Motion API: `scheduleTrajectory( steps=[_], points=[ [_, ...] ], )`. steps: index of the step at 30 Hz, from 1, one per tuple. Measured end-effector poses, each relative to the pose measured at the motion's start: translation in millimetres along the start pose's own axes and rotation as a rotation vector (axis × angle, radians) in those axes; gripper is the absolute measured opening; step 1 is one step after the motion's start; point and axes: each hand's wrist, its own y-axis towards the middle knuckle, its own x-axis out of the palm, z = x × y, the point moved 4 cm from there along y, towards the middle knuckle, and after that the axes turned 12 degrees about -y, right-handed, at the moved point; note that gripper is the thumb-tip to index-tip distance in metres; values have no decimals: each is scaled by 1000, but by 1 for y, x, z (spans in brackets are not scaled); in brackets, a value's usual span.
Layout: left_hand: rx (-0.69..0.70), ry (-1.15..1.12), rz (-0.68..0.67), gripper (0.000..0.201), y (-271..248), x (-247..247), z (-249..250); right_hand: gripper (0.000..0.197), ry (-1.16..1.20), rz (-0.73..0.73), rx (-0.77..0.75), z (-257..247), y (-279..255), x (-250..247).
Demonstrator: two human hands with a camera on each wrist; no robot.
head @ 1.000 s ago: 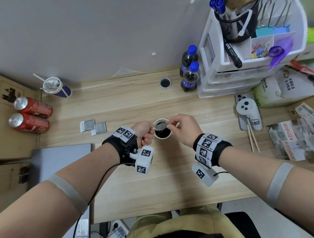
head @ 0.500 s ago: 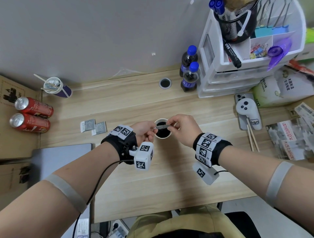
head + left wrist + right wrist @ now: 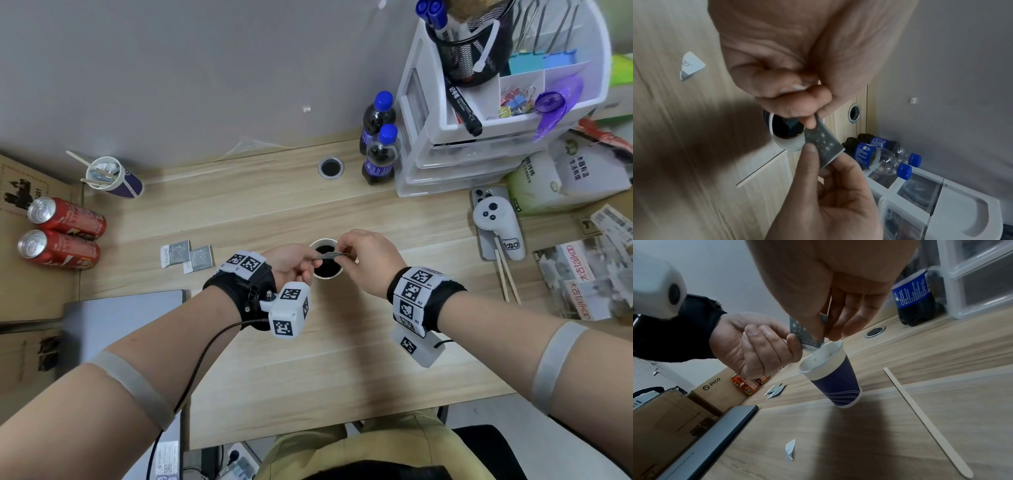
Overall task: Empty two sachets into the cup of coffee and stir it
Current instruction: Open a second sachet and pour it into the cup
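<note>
Overhead, both hands (image 3: 329, 260) pinching flat grey starry sachet (image 3: 329, 255), round paper cup (image 3: 835, 378), dark coffee.

Grey star-printed sachet (image 3: 823, 146): pinched by left hand (image 3: 793, 61) and right hand (image 3: 830, 199), just above cup (image 3: 786, 129) of dark coffee. Beside cup: wooden stirrer (image 3: 760, 168). Beyond cup: two blue-capped bottles (image 3: 885, 155). Torn scrap (image 3: 691, 65) on surface (image 3: 680, 178), well apart from cup.

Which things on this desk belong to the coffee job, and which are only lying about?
For the job:
- grey starred sachet, pinched by left hand and right hand
- dark blue paper cup of coffee
- two grey sachets lying on the desk
- flat wooden stirring stick

Just lying about:
- two red drink cans
- two blue-capped cola bottles
- white controller
- torn white scrap
</note>
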Motion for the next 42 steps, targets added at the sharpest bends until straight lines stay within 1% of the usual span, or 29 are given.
scheduleTrajectory(
  steps=[4,9,13,16,19,22,26,30,32,33,35,37,39,40,42],
  points=[
    [-16,-21,-11,35,2,0,0,17,4,-6,-60,-1,-1,1],
    [-27,-5,-9,37,2,2,-4,16,-20,32,-62,-2,-2,-2],
    [12,29,-6,32,2,3,-3,12,8,53,-84,-2,0,0],
    [27,3,3,26,1,3,-2,10,27,65,-94,0,1,2],
    [50,-17,6,27,1,4,-1,11,57,83,-102,0,1,3],
    [105,4,26,26,2,3,-2,12,90,79,-108,1,0,4],
    [194,58,24,24,0,2,-4,21,92,47,-113,2,-1,4],
    [235,142,-3,13,-12,-14,-8,37,69,-16,-137,6,-7,-1],
    [212,192,-25,11,-17,-30,-13,40,97,-17,-95,16,-10,-3],
    [190,222,-36,11,-19,-39,-17,38,109,-15,-52,22,-12,-3],
    [169,271,-26,10,-21,-57,-25,26,88,-29,61,37,-12,-1],
    [179,322,53,10,-16,-75,-33,17,30,-97,207,56,-13,6],
    [182,395,169,9,-6,-92,-41,14,-21,-188,346,73,-17,14],
    [173,432,215,9,-1,-98,-46,14,-48,-223,391,80,-19,19],
    [137,486,260,8,12,-104,-58,13,-105,-287,431,89,-22,31]
  ],
)
